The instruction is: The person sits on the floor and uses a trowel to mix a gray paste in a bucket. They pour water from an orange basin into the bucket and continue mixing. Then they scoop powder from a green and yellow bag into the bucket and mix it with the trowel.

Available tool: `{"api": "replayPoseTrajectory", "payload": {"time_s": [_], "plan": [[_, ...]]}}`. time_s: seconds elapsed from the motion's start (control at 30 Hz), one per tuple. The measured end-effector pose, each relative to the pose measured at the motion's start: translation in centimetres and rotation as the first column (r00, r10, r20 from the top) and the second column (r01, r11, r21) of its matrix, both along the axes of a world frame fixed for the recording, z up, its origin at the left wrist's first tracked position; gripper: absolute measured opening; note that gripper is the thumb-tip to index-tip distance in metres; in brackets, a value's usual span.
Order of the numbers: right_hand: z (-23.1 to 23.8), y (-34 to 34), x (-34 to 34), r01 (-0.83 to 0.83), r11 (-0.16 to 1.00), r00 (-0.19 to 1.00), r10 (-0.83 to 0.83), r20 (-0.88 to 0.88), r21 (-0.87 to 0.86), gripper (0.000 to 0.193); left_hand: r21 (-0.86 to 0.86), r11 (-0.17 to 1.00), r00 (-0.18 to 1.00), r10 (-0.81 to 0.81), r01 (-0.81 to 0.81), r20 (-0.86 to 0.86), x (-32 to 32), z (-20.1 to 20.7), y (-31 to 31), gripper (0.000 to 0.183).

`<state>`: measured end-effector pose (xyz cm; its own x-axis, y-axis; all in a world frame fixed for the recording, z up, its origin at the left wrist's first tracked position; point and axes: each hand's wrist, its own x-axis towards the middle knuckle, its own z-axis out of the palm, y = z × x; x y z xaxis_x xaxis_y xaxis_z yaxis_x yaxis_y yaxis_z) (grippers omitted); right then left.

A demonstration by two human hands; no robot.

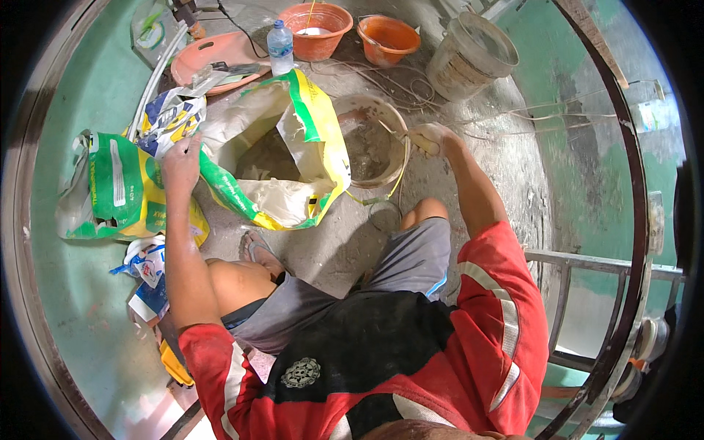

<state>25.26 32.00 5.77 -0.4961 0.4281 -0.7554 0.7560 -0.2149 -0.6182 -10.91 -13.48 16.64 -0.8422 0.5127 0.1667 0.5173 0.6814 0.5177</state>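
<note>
A large torn-open bag (pixel 334 139), green, yellow and white, stands with its mouth wide and grey powder (pixel 271 158) inside. My left hand (pixel 182 163) is closed on its left edge. Just right of the bag stands a round bucket (pixel 400 158) with wet grey-brown mix (pixel 367 147) in it. My right hand (pixel 429 139) is at the bucket's right rim, fingers curled; a thin, light-coloured piece sticks out from there over the mix. What the fingers hold is hidden. A yellow strip runs from that rim down to the floor.
Behind the bag are a pink basin (pixel 202 55) with tools, a water bottle (pixel 280 48) and two orange tubs (pixel 315 33). A dirty pale bucket (pixel 469 62) stands far right, near loose cords. Another green-yellow bag (pixel 121 187) lies left; a metal ladder (pixel 587 264) is at right.
</note>
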Motion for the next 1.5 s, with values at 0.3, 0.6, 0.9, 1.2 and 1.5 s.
{"api": "replayPoseTrajectory", "payload": {"time_s": [0.3,0.6,0.9,1.2,1.5], "plan": [[6.5,-0.4,1.2,-0.195,0.959,0.956,0.233,-0.181,0.203,0.038,0.010,0.994,0.992,-0.111,0.111,0.067,0.3,-0.1,-0.1,0.052],[32.1,-11.7,-2.4,-0.340,0.825,0.812,0.499,-0.302,0.451,0.043,-0.137,0.968,0.957,-0.178,0.213,0.228,1.6,1.2,-0.3,0.055],[15.9,-19.3,-15.0,-0.392,-0.374,-0.175,0.927,0.332,0.840,0.023,-0.099,0.960,0.939,-0.231,0.264,0.256,3.0,0.5,0.8,0.056],[-2.4,-24.8,-23.3,-0.658,-0.475,-0.068,0.811,0.582,0.584,0.022,-0.154,0.953,0.956,-0.232,0.260,0.177,4.1,0.5,1.1,0.053],[-2.8,-19.3,-21.7,-0.675,-0.123,0.339,0.824,0.455,0.727,0.029,-0.112,0.971,0.958,-0.183,0.211,0.219,3.0,0.9,1.2,0.049]]}}
